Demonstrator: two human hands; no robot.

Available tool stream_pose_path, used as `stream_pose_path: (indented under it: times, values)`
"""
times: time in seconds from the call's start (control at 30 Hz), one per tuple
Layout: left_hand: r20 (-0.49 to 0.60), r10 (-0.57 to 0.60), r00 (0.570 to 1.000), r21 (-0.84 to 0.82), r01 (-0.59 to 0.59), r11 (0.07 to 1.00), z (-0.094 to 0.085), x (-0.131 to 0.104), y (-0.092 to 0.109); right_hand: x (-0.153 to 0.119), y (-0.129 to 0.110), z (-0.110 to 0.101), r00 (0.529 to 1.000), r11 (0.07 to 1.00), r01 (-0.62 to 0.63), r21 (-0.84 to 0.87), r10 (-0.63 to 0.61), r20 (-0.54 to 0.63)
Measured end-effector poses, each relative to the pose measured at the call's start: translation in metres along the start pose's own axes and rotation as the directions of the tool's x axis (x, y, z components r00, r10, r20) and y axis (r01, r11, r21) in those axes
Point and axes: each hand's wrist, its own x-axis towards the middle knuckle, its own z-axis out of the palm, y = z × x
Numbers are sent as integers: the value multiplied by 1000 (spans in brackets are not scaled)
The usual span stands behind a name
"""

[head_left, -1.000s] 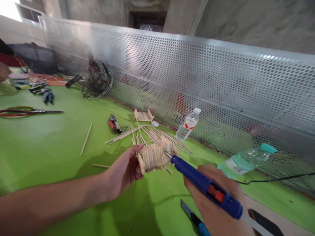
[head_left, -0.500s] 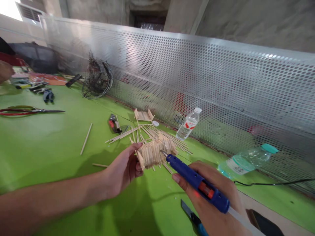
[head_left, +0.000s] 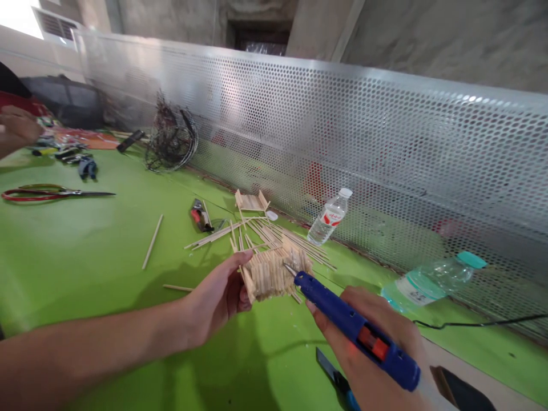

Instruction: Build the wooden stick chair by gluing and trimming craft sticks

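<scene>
My left hand (head_left: 220,294) grips the left end of a small model made of wooden sticks (head_left: 272,274), held above the green table. Thumb on top, the fingers curl behind and below it. In my right hand (head_left: 381,337) is a blue glue gun (head_left: 351,319), its metal tip at the face of the model, right of its middle. A red part shows inside the gun's body. Loose thin sticks (head_left: 222,233) lie behind the model, with a smaller stick piece (head_left: 252,201) beyond them.
Two bottles, one white-capped (head_left: 329,218) and one green-capped (head_left: 432,279), stand or lean to the right. A cutter (head_left: 338,379) lies near the front. Red-handled scissors (head_left: 55,193), pliers (head_left: 88,168) and a wire bundle (head_left: 171,140) are left; another person's hand (head_left: 19,128) is far left.
The model and glue gun have shifted slightly right, and the gun's rear end sits lower and farther right. At far left, the other person's hand has come further into view.
</scene>
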Motion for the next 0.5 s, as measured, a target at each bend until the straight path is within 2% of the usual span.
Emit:
stream_pose_path:
  times: [0.17,0.33,0.5]
  values:
    - [-5,22,1000,-38,-22,999,2,0,1,5,1,-2,997,997,72,5,-72,27]
    - [-32,11,999,-27,-12,1000,6,-1,5,7,1,-1,996,997,58,52,-61,63]
    - [-6,16,1000,13,-16,1000,2,-1,3,3,6,0,998,998,61,19,-62,10]
